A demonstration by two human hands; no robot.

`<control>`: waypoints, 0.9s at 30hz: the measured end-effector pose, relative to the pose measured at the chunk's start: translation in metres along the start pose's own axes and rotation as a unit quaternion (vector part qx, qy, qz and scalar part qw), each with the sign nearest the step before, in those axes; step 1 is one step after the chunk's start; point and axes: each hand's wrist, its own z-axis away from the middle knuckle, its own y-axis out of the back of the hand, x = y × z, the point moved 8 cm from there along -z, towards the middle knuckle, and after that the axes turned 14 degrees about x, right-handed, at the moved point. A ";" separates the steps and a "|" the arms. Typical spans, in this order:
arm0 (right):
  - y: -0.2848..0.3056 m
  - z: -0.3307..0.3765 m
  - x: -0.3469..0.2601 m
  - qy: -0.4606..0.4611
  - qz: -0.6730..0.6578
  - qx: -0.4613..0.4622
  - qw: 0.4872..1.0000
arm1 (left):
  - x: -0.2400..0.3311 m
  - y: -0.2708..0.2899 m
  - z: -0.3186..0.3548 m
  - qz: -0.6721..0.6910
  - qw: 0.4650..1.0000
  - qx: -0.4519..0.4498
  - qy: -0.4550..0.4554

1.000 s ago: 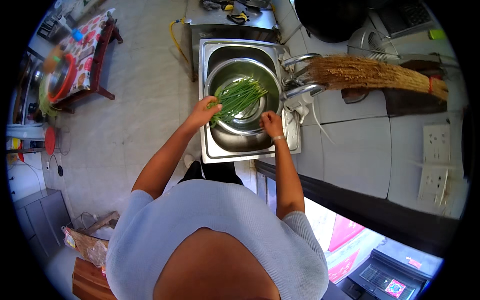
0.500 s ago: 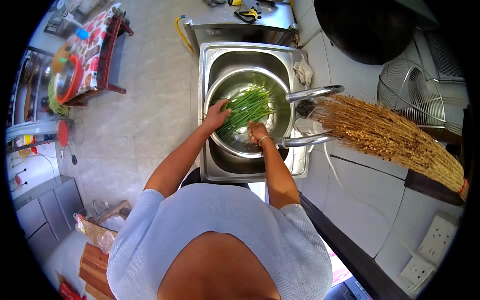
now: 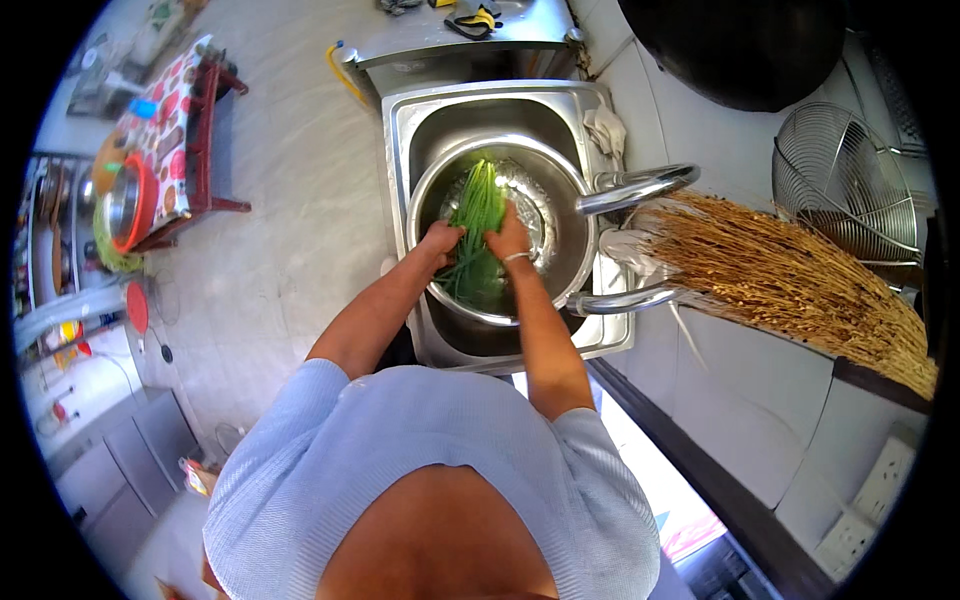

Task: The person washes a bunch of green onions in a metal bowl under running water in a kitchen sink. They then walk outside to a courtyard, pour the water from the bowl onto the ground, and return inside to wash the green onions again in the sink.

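A bunch of chives (image 3: 480, 205), long, thin and green, is gathered lengthwise in a round steel basin (image 3: 568, 228) with water in it. My left hand (image 3: 443, 240) closes on the lower left part of the bunch. On its right side my right hand (image 3: 509, 238) grips the stalks, with a pale bracelet at the wrist. The upper ends point away from me; the lower ends hang into the water. The basin sits inside a steel sink (image 3: 395, 135).
Two curved metal pipes (image 3: 640, 188) reach over the sink's right side. Beyond them lie a straw broom (image 3: 790, 285), a wire strainer (image 3: 845, 180) and a black wok (image 3: 740, 45). A steel table (image 3: 430, 40) stands past the sink; a red-legged table (image 3: 205, 150) is far left.
The chives, spread loosely across the basin before, are now drawn together into a narrower, upright bunch. My right hand has moved up onto them; my left hand has shifted slightly nearer me.
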 end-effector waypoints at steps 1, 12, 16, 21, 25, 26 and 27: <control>0.008 -0.005 0.012 -0.003 0.017 -0.025 1.000 | 0.012 -0.001 0.016 0.013 1.000 0.022 0.008; -0.001 0.078 -0.078 0.181 0.261 0.070 0.946 | 0.032 -0.010 0.052 -0.056 0.968 -0.147 0.196; 0.028 0.056 -0.053 -0.024 0.307 0.109 0.945 | 0.052 -0.003 0.051 -0.081 0.970 -0.151 0.172; -0.027 0.071 -0.079 0.102 0.257 0.044 0.960 | 0.058 -0.001 0.047 -0.142 0.966 -0.152 0.154; 0.003 0.057 -0.029 -0.084 0.138 0.141 0.977 | 0.059 0.005 0.041 -0.176 0.975 -0.096 0.098; 0.000 0.059 -0.037 -0.100 0.162 0.138 0.972 | 0.059 0.004 0.041 -0.172 0.976 -0.098 0.090; -0.003 0.058 -0.045 -0.115 0.188 0.141 0.965 | 0.061 -0.002 0.041 -0.166 0.977 -0.105 0.079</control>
